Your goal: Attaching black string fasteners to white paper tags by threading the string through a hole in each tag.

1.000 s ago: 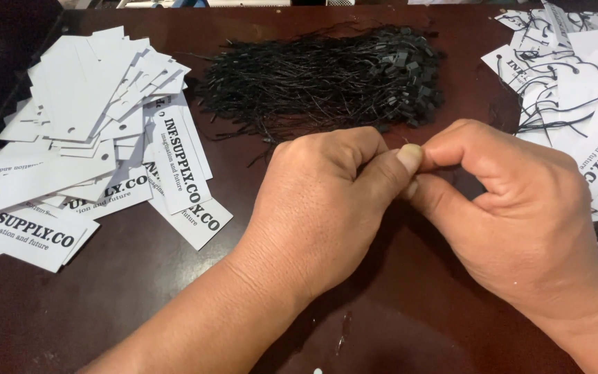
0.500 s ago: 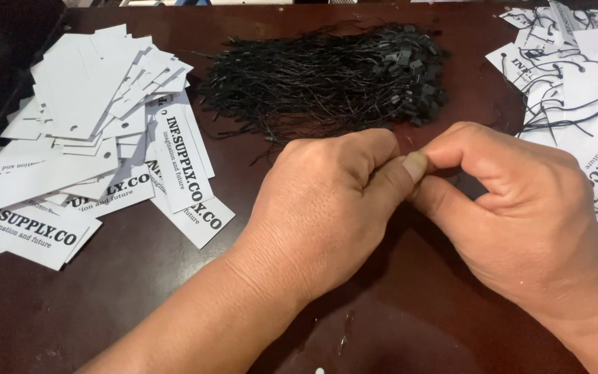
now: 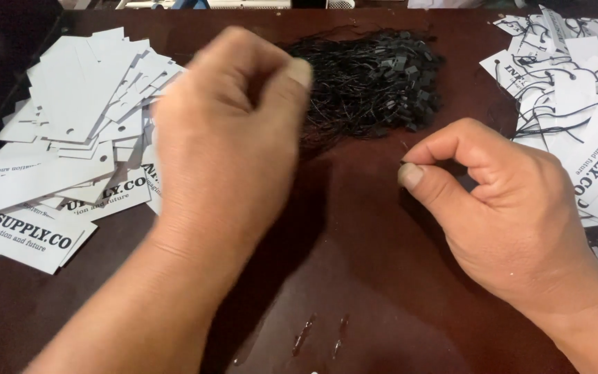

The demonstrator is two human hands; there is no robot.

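Note:
My left hand (image 3: 223, 138) is lifted above the dark brown table (image 3: 361, 277) and blurred. Its fingers are curled in and nothing shows inside them. It hangs between a spread of white card tags (image 3: 70, 118) on the left and a heap of thin black strings with small square locks (image 3: 375, 76) at the back middle. My right hand (image 3: 506, 201) stays lower on the right. Thumb and forefinger are pinched together on the tip of a thin black string (image 3: 403, 163), of which only a tiny end shows.
A second pile of white tags (image 3: 576, 90) with black strings threaded through them lies at the right edge. More black string shows at the lower right behind my right wrist. Printed tags lie face up at the front left.
My hands were pressed together at the centre, fingertips meeting. They have now pulled apart: the left hand swung up and to the left, while the right hand stayed put, still pinched.

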